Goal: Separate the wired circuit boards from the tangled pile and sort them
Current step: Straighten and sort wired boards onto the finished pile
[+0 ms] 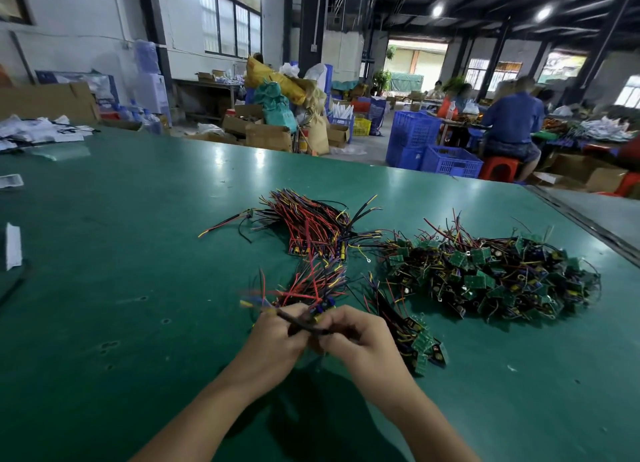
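- Desk (104,254): green flat work surface that carries every item listed below except the last two.
- Tangled pile of small green circuit boards with red, black and yellow wires (491,281): lies on the right part of the desk, boards and leads knotted at all angles.
- Sorted bundle of wired boards with red, black and yellow leads laid roughly parallel (311,226): centre of the desk, just left of the tangled pile.
- Smaller bunch of red, blue and yellow leads (311,285): between the sorted bundle and the hands.
- Short cluster of green boards with dark leads (419,340): on the desk just right of the right hand.
- Single wired board with dark leads and a yellow part (320,318): held above the desk between both hands; blurred.
- Left grip (277,337): fingers curled, pinching the dark leads of the single wired board.
- Right grip (360,337): fingers curled, grasping the same board; exact contact blurred.
- Blue plastic crates (415,136): on the floor beyond the desk's far edge.
- Seated person in a blue top (512,122): on a red stool, well apart, at another bench.
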`<state>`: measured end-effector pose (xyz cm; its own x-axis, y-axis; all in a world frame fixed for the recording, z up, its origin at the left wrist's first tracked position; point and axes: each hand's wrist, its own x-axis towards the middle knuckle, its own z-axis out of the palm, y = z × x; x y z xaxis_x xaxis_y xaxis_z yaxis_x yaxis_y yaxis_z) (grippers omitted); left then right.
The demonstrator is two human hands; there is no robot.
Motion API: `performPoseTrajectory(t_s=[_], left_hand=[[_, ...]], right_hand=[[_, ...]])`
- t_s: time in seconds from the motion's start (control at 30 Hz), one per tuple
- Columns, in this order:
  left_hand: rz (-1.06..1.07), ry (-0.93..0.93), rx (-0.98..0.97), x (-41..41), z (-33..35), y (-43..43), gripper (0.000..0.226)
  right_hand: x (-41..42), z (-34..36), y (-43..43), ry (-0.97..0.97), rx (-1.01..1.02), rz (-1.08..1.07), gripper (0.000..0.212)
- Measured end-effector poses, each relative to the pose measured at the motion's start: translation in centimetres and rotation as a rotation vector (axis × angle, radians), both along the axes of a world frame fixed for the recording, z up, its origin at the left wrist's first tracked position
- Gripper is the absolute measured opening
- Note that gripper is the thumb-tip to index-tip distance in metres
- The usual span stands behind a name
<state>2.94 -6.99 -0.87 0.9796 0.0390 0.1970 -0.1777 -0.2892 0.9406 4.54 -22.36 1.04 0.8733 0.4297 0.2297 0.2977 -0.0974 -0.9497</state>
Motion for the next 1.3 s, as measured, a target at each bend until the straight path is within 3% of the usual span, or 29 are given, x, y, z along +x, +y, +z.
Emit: performPoseTrajectory(t_s=[0.1, 0.27, 0.33, 0.47, 0.6, 0.83, 0.97, 1.07, 1.17, 1.23, 1.3], left_hand=[[-0.029, 0.071, -0.172, -0.1, 0.4, 0.1, 0.022], [-0.07, 0.068, -0.211, -0.6, 1.0, -0.1, 0.032], [-0.063, 0.053, -0.198, -0.7, 1.2, -0.1, 0.027], [-0.063, 0.032, -0.244, -0.9, 1.7, 0.0, 0.016], [-0.122, 0.025, -0.2, -1.1, 1.5, -0.2, 0.019], [-0.22, -0.013, -0.148, -1.2, 1.3, 0.1, 0.019], [-0.184, -0.048, -0.079, -1.2, 1.3, -0.2, 0.042], [-0.224, -0.014, -0.153, -1.6, 1.7, -0.6, 0.074], [-0.224, 0.04, -0.221, -1.9, 1.9, -1.0, 0.087], [-0.232, 0.063, -0.254, -1.9, 2.0, -1.1, 0.082], [-0.241, 0.072, -0.28, -1.8, 1.9, -1.3, 0.055]], right_hand=[[0.3, 0.5, -0.8, 0.016, 0.014, 0.055, 0.025], [0.9, -0.2, -1.7, -0.344, -0.278, -0.109, 0.048], [0.8, -0.6, -1.6, -0.367, -0.271, -0.128, 0.045], [1.0, -0.8, -1.6, -0.339, -0.265, -0.169, 0.047], [0.6, -0.9, -1.4, -0.287, -0.262, -0.045, 0.044], [1.0, -0.8, -1.3, -0.208, -0.196, -0.025, 0.055], [0.8, -1.0, -1.2, -0.098, -0.123, 0.032, 0.053], [0.7, -1.1, -1.0, -0.008, -0.06, 0.064, 0.05], [0.4, -0.8, -0.9, 0.085, -0.028, 0.123, 0.056], [0.0, -0.4, -1.0, 0.154, 0.016, 0.173, 0.055], [-0.2, 0.0, -0.9, 0.196, 0.063, 0.213, 0.05]])
